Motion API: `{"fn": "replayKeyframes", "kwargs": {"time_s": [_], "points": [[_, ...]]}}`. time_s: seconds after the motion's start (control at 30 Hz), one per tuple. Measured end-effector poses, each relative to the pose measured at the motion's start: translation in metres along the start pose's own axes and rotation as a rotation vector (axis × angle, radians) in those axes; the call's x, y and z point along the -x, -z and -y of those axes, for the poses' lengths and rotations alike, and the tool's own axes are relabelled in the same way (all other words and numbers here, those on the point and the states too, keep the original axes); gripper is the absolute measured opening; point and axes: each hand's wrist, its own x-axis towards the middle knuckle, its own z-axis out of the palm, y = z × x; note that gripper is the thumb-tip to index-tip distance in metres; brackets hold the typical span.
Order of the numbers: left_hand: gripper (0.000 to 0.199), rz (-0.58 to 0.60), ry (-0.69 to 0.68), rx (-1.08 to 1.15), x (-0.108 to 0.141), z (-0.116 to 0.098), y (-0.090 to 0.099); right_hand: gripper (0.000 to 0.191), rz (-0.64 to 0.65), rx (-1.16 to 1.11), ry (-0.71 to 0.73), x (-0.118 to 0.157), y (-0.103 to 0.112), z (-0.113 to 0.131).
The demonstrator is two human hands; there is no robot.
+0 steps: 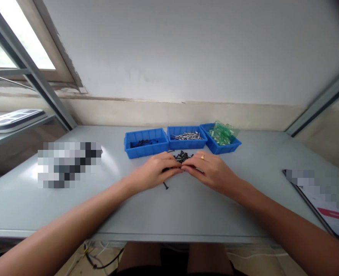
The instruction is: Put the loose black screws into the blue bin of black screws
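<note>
A small pile of black screws [182, 155] lies on the grey table, in front of the middle blue bin. My left hand [158, 169] rests at the pile's left side, fingers bent together around some dark screws. From the right, my right hand [208, 167], with a ring on one finger, has its fingertips pressed together at the pile's near edge. The fingertips of both hands almost meet; what is pinched between them is too small to make out. One loose black screw [165, 186] lies just below my left hand.
Behind the hands stand a blue bin [146, 149] with black screws, a blue bin [187, 144] with silver screws and a blue bin [224, 148] with green plastic bags. A blurred object [68, 165] lies left, a dark-edged panel [315, 207] right.
</note>
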Motion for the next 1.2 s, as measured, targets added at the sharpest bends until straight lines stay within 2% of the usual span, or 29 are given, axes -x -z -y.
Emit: {"fn": "replayKeyframes", "kwargs": {"time_s": [0.1, 0.17, 0.3, 0.47, 0.6, 0.83, 0.9, 1.03, 1.1, 1.2], "points": [[0.017, -0.102, 0.050, -0.029, 0.000, 0.002, 0.001, 0.024, 0.063, 0.012, -0.046, 0.000, -0.003, -0.005], [0.016, -0.129, 0.066, -0.054, 0.001, 0.003, 0.001, 0.023, 0.129, 0.011, -0.086, 0.001, -0.005, -0.009], [0.018, -0.104, 0.015, -0.066, 0.001, 0.004, 0.000, 0.019, 0.183, -0.034, -0.160, 0.002, -0.010, -0.011], [0.019, -0.073, -0.004, -0.075, 0.002, 0.004, 0.001, 0.025, 0.262, -0.018, -0.092, 0.002, -0.011, -0.009], [0.021, -0.026, 0.014, -0.084, 0.002, 0.003, 0.002, 0.023, 0.188, -0.030, -0.083, 0.002, -0.006, -0.007], [0.023, 0.063, -0.039, -0.034, 0.002, -0.001, 0.001, 0.021, 0.043, -0.072, 0.002, 0.003, -0.004, 0.004], [0.022, 0.032, -0.032, -0.029, 0.002, -0.001, 0.002, 0.019, 0.020, -0.074, 0.000, 0.003, -0.004, 0.003], [0.019, -0.136, -0.018, -0.032, 0.004, 0.000, 0.003, 0.016, 0.017, -0.071, -0.061, 0.003, -0.004, -0.002], [0.019, -0.192, -0.041, -0.044, 0.005, 0.002, 0.001, 0.016, 0.063, -0.088, -0.082, 0.002, -0.006, -0.003], [0.020, -0.185, -0.094, -0.069, 0.006, 0.003, -0.002, 0.018, 0.170, -0.103, -0.093, 0.003, -0.011, -0.001]]}}
